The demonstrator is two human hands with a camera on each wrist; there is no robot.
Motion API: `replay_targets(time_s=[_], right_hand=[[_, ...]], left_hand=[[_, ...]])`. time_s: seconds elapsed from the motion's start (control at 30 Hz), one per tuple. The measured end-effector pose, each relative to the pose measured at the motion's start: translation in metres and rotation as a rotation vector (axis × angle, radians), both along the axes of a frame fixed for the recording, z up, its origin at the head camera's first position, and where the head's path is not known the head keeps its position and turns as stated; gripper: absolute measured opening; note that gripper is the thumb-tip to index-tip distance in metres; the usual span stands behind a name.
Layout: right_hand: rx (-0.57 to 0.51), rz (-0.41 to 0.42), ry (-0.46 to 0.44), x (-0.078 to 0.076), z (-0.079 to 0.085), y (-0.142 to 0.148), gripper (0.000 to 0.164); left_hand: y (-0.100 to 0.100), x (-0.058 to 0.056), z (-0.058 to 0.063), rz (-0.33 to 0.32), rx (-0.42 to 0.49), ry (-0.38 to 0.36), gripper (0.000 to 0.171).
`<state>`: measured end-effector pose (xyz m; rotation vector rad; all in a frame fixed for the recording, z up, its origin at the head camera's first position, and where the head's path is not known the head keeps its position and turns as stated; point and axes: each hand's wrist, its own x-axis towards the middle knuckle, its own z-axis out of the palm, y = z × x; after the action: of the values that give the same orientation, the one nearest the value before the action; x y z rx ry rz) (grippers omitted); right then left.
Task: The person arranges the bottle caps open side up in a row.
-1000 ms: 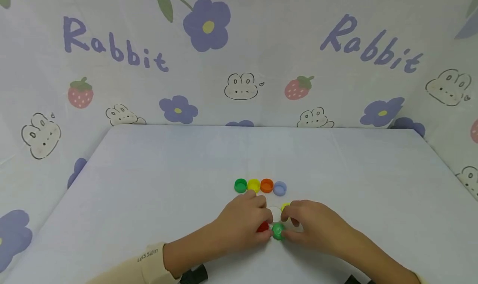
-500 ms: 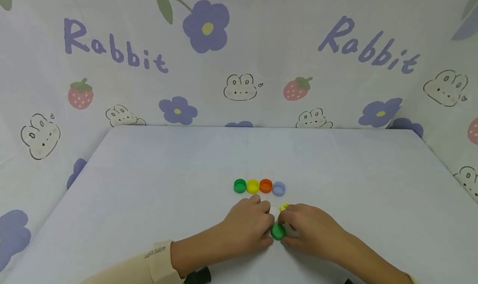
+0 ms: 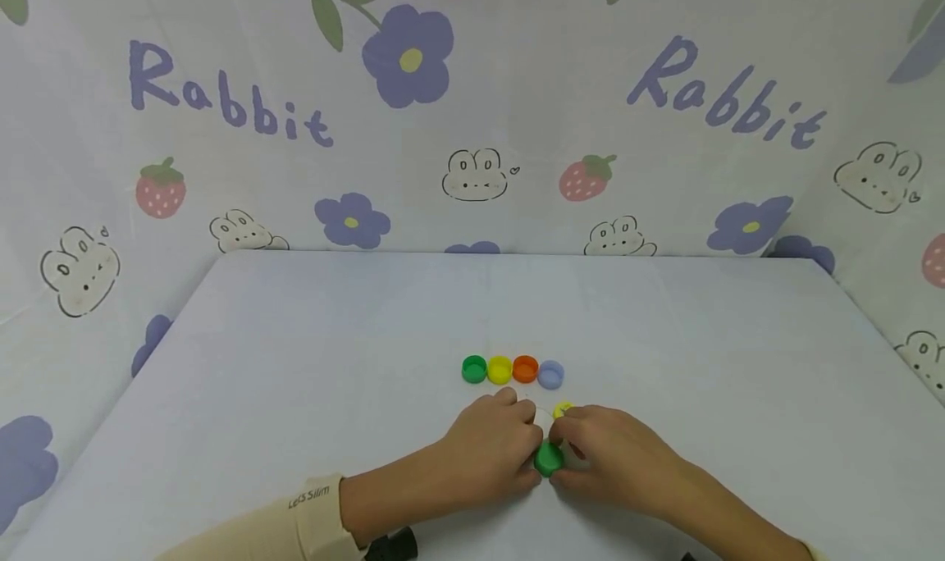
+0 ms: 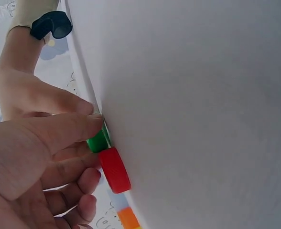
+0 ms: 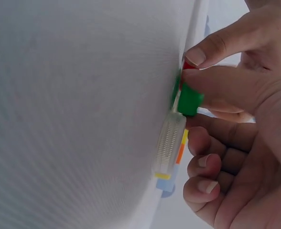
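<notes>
A green bottle cap [image 3: 549, 459] is between my two hands, near the middle of the table's front part in the head view. My right hand [image 3: 616, 454] pinches it by thumb and index finger, tilted close over the table in the right wrist view. My left hand [image 3: 487, 446] has thumb and index finger at its other side, pinching it. A red cap [image 4: 115, 171] stands right beside the left fingers and is hidden in the head view. A whitish ribbed cap [image 5: 170, 143] lies just beyond the green one, with a yellow cap [image 3: 563, 411] partly behind the right fingers.
Farther back, a row of caps lies hollow side up: green [image 3: 475, 369], yellow [image 3: 499, 370], orange [image 3: 525, 369] and pale blue [image 3: 550, 374]. The white tabletop [image 3: 354, 323] meets a patterned cloth backdrop [image 3: 517, 93].
Both hands have closed in on the green cap. Its shiny top has given way to a darker matte face. The red cap has become covered by my left hand.
</notes>
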<state>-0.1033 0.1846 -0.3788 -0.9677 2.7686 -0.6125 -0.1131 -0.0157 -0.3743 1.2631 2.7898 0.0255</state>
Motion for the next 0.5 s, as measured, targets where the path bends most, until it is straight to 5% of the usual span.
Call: replay_targets(time_s=[0.27, 0.5], right_hand=[[-0.138, -0.026, -0.072, 0.003, 0.000, 0.000, 0.019], [-0.265, -0.018, -0.181, 0.005, 0.005, 0.001, 0.012]], left_hand=[[-0.012, 0.003, 0.003, 0.026, 0.069, 0.027, 0.019], [-0.022, 0.011, 0.012, -0.039, 0.132, 0.113, 0.018]])
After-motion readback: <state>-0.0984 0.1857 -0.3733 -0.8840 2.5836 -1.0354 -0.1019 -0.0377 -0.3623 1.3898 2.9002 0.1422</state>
